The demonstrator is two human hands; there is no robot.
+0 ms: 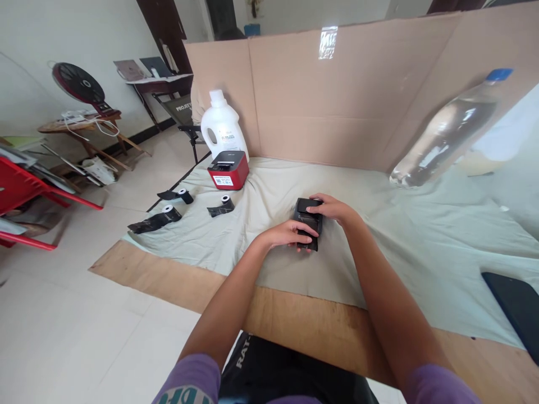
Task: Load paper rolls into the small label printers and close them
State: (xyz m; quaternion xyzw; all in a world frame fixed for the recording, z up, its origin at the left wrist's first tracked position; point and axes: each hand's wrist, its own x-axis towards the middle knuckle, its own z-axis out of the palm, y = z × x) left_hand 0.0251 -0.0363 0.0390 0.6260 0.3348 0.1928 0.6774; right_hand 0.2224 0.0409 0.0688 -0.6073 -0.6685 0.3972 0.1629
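Note:
A small black box-like device (307, 221) lies on the pale green cloth (379, 224) in the middle of the table. My left hand (288, 233) rests on its near side with fingers curled over it. My right hand (332, 209) grips its far right edge, thumb across the top. Both hands hold the device against the cloth. What its underside looks like is hidden.
A red and black label printer (228, 169) and a white jug (222, 127) stand at the cloth's far left. Three small rolls with black tape (221, 206) lie near them. A clear water bottle (446, 132) leans against the cardboard wall (337, 101). A dark object (516, 306) sits at the right edge.

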